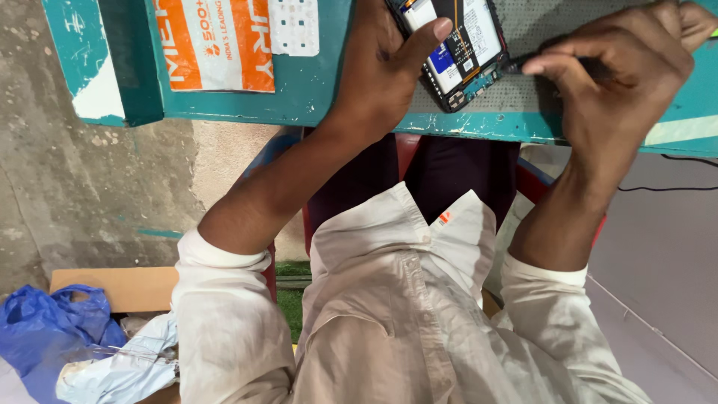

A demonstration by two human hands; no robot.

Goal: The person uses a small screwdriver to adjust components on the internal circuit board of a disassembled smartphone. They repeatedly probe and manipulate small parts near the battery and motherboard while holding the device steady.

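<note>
An opened mobile phone (462, 46) with its back cover off lies on a grey mat (523, 90) at the near edge of a teal table (314, 90); its circuit board and battery show. My left hand (381, 63) grips the phone's left side, thumb pressed across its inner parts. My right hand (624, 75) pinches a thin dark tool (523, 63) whose tip touches the phone's right edge near the lower corner. Both sleeves are white and rolled up.
An orange and white packet (217, 41) and a small white perforated sheet (293, 26) lie on the table at the left. Below, on the floor, are a cardboard box (123, 288) and blue plastic bags (52, 329). A black cable (666, 187) runs at right.
</note>
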